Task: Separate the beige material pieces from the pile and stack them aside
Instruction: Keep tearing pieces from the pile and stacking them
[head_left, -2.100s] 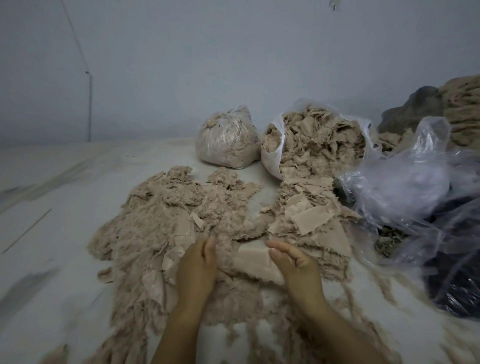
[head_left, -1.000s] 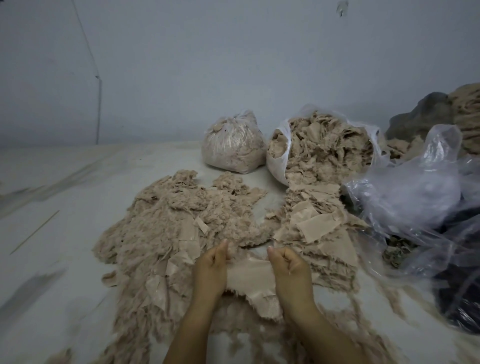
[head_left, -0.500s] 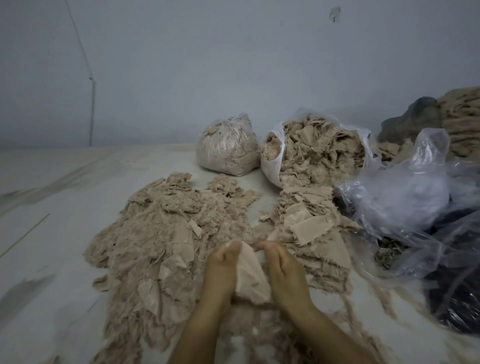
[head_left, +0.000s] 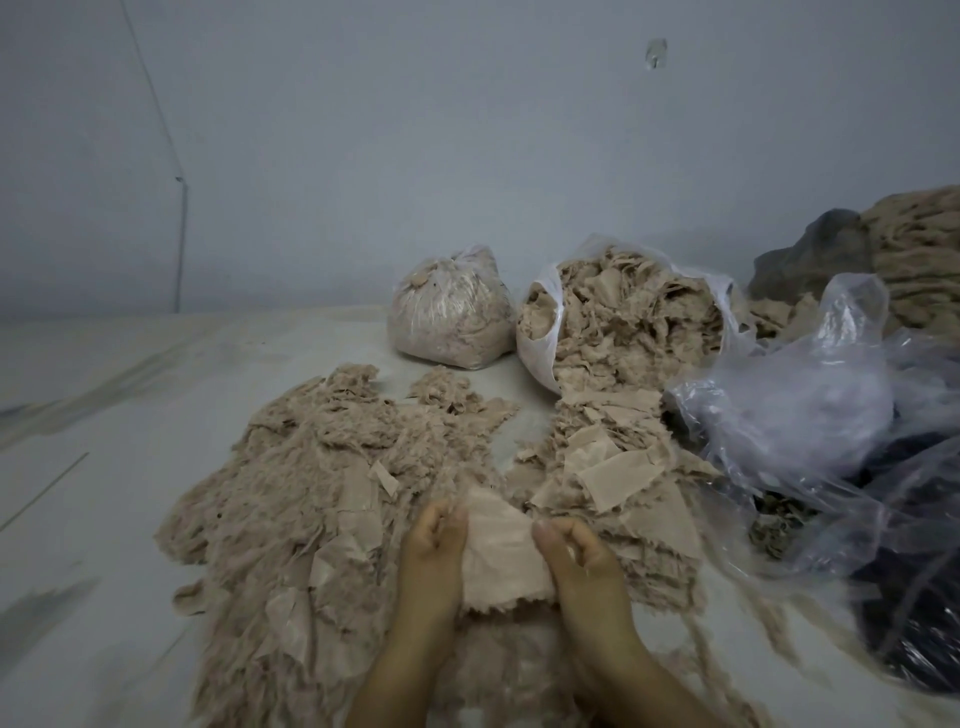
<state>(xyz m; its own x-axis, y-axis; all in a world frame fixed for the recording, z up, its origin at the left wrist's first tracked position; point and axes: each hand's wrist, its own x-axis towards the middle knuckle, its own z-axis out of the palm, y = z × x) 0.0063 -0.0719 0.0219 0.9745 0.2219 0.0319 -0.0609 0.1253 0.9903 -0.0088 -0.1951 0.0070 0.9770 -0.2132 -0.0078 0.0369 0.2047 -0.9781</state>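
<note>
The fluffy beige pile (head_left: 322, 483) spreads at left. Before it, the left hand (head_left: 434, 545) and right hand (head_left: 576, 558) both pinch 1 beige piece (head_left: 501, 556) between them. Right of that lies the flat stack (head_left: 618, 467), then a clear plastic bag (head_left: 810, 426).

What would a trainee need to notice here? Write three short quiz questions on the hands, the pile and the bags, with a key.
1. True or false: both hands grip the same beige piece.
2. Which bag is open at the top: A) the tied bag, B) the full bag?
3. Fill in: the stack of flat pieces lies to the ___ of the fluffy pile.

Key: 1 true, left hand and right hand; 2 B; 3 right.
</note>
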